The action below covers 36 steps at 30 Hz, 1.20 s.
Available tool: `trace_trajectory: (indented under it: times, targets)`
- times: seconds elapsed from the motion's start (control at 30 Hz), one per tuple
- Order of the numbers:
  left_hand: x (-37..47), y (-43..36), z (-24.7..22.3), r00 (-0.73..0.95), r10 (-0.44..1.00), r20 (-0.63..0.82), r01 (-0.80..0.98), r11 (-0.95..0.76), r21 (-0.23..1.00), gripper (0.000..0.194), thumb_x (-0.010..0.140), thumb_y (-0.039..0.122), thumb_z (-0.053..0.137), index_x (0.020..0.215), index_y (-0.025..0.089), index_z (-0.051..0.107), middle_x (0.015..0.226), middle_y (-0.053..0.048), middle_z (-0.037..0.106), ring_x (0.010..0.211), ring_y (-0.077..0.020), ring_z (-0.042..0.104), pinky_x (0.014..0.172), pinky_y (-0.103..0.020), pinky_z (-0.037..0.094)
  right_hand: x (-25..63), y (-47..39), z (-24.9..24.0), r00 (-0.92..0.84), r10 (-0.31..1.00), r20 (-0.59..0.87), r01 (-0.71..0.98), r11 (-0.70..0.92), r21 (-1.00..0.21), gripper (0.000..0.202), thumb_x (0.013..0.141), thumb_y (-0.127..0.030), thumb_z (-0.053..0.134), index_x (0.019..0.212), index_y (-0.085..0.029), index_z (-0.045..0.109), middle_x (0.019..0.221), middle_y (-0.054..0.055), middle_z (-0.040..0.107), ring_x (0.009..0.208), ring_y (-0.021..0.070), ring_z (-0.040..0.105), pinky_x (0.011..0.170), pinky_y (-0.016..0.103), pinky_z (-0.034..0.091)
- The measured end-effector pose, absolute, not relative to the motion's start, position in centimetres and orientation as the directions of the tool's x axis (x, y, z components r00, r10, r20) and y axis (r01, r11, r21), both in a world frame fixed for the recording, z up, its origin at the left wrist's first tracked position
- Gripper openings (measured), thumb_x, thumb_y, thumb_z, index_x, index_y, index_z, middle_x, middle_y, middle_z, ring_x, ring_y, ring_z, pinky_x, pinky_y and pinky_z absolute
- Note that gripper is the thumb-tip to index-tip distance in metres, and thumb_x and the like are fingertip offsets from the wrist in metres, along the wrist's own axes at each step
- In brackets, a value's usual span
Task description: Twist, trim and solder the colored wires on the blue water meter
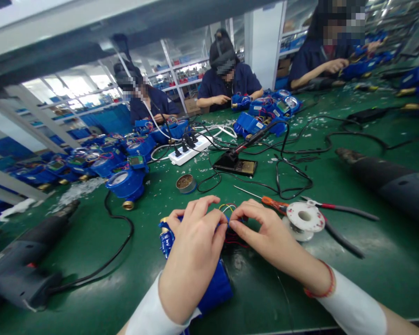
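A blue device (216, 288) with a brass fitting (164, 225) at its left end lies on the green table, partly hidden under my left hand (197, 242). My left thumb and index finger are pinched together above it, around the thin wires. Facing it from the right, my right hand (261, 230) is also pinched, its fingertips almost touching the left ones. Thin coloured wires (227, 207) rise between and behind the fingertips; red and black ones hang below. Which wires each hand grips is too small to tell.
Right of my hands are a solder spool (305, 217), screwdriver (265, 200) and cutters (342, 208). Heat guns (31, 256) lie on both sides. Beyond are a round tin (186, 184), soldering iron stand (235, 164), power strip (190, 150), cables and several blue meters (125, 184). Three people sit opposite.
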<state>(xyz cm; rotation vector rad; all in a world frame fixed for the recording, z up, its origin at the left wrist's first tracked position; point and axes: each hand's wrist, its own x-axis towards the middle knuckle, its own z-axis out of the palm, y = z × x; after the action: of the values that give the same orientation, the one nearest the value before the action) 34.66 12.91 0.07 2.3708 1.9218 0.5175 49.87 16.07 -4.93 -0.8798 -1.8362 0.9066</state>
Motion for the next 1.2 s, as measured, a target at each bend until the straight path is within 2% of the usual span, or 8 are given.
trace_trajectory:
  times: [0.13,0.27,0.37,0.5,0.73,0.9,1.2]
  targets:
    - [34.6,12.8,0.0,0.200,0.960,0.197,0.934,-0.248,0.258,0.021,0.085,0.014,0.050,0.076,0.025,0.065,0.124,-0.002,0.060,0.116,-0.0239,0.050,0.086,-0.046,0.026,49.4,15.9,-4.8,-0.357,0.838,0.413,0.183,0.496,-0.849,0.017,0.084,-0.011,0.054,0.069,-0.018,0.057,0.071,-0.002,0.056,0.075,0.0144,0.049,0.071,0.029,0.033]
    - [34.6,12.6,0.0,0.162,0.967,0.197,0.936,-0.213,0.280,0.021,0.087,0.013,0.049,0.080,0.025,0.064,0.121,-0.002,0.062,0.114,-0.0220,0.051,0.087,-0.044,0.026,49.8,16.0,-5.4,-0.339,0.865,0.369,0.157,0.439,-0.885,0.019,0.089,-0.021,0.054,0.072,-0.019,0.062,0.071,-0.002,0.060,0.071,0.0145,0.054,0.068,0.028,0.037]
    - [34.7,12.6,0.0,0.141,0.971,0.194,0.937,-0.194,0.292,0.022,0.087,0.012,0.049,0.079,0.025,0.065,0.121,-0.002,0.062,0.115,-0.0218,0.051,0.087,-0.044,0.025,50.4,16.1,-5.6,-0.306,0.884,0.353,0.153,0.412,-0.898,0.019,0.090,-0.025,0.052,0.078,-0.019,0.066,0.077,0.000,0.063,0.078,0.0162,0.056,0.072,0.029,0.040]
    - [35.0,12.6,0.1,0.128,0.978,0.164,0.940,-0.172,0.294,0.023,0.087,0.010,0.049,0.078,0.024,0.064,0.121,-0.003,0.062,0.115,-0.0237,0.051,0.085,-0.044,0.026,50.8,16.1,-5.4,-0.280,0.903,0.325,0.165,0.379,-0.910,0.014,0.087,-0.025,0.056,0.080,-0.019,0.066,0.079,0.000,0.063,0.080,0.0169,0.056,0.074,0.030,0.040]
    - [35.1,12.6,0.3,0.125,0.982,0.143,0.944,-0.162,0.288,0.021,0.086,0.011,0.050,0.080,0.025,0.064,0.125,-0.003,0.061,0.118,-0.0236,0.050,0.086,-0.044,0.026,50.3,15.9,-5.0,-0.293,0.902,0.316,0.159,0.372,-0.915,0.014,0.083,-0.021,0.055,0.070,-0.019,0.059,0.073,-0.001,0.058,0.076,0.0158,0.052,0.070,0.029,0.037]
    - [35.1,12.7,0.5,0.166,0.973,0.159,0.944,-0.204,0.261,0.019,0.088,0.015,0.050,0.080,0.026,0.064,0.124,0.000,0.061,0.115,-0.0216,0.051,0.087,-0.044,0.026,49.9,16.0,-5.6,-0.326,0.909,0.258,0.125,0.312,-0.942,0.018,0.085,-0.029,0.052,0.071,-0.018,0.057,0.071,0.000,0.058,0.072,0.0166,0.050,0.067,0.030,0.037]
    - [35.1,12.3,0.6,0.149,0.979,0.140,0.927,-0.188,0.325,0.022,0.090,0.014,0.043,0.082,0.024,0.061,0.120,-0.003,0.060,0.117,-0.0207,0.049,0.090,-0.044,0.026,50.3,16.0,-5.9,-0.279,0.936,0.215,0.094,0.250,-0.964,0.025,0.087,-0.036,0.049,0.076,-0.019,0.064,0.077,0.002,0.063,0.079,0.0187,0.056,0.073,0.031,0.042]
